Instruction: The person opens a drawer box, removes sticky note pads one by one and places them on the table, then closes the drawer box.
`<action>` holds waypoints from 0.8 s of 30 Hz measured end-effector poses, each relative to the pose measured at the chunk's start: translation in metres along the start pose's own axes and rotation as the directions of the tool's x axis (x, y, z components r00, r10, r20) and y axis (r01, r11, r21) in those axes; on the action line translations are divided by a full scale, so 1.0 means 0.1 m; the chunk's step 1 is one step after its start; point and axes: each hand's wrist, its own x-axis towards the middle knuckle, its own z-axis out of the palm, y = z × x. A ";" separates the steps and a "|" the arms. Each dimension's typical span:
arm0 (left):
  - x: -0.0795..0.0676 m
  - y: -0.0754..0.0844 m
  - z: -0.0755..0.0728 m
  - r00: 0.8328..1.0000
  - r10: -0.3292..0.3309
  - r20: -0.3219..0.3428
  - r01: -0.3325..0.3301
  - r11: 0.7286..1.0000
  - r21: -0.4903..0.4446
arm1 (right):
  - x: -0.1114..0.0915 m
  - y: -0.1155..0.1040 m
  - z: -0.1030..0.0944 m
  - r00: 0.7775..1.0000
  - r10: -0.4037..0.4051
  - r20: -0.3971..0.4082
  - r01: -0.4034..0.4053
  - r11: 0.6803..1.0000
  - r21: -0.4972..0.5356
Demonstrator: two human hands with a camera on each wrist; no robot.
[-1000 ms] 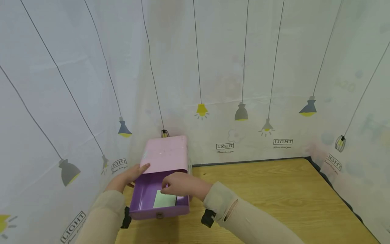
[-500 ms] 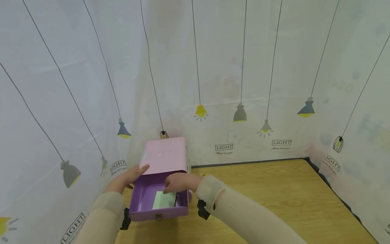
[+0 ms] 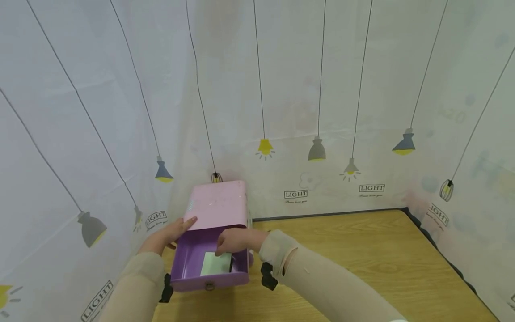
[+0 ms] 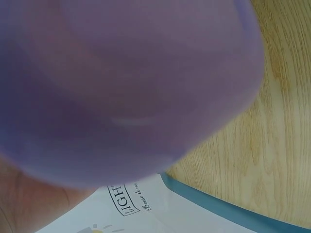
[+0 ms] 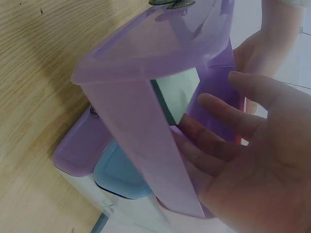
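A pink-topped drawer organizer [image 3: 219,203] stands at the left of the table, its purple drawer [image 3: 231,281] pulled out toward me. My left hand [image 3: 170,230] grips the organizer's left side, thumb on the pink top and fingers lower down. Inside the drawer lies a pale green pad [image 3: 213,264] with a dark edge. My right hand [image 3: 233,240] reaches in over the drawer's right wall. In the right wrist view, its fingers are loosely bent, with one fingertip right at the corner of the green pad [image 5: 180,92]. Purple plastic, blurred, fills most of the left wrist view.
Below the pulled-out drawer, a smaller purple drawer [image 5: 82,148] and a blue drawer [image 5: 121,172] sit side by side. Wood-grain table [image 3: 342,255] extends to the right. A white sheet [image 3: 289,89] printed with hanging lamps encloses the back and sides.
My right hand has shifted slightly within the drawer, and its forearm has moved a little left. The green pad has slid slightly left. My left hand stays in place on the organizer.
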 end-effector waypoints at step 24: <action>0.00 0.00 -0.01 1.000 -0.008 0.011 0.009 1.000 -0.009 | -0.26 0.02 -0.05 0.977 -0.174 -0.124 0.185 0.979 0.082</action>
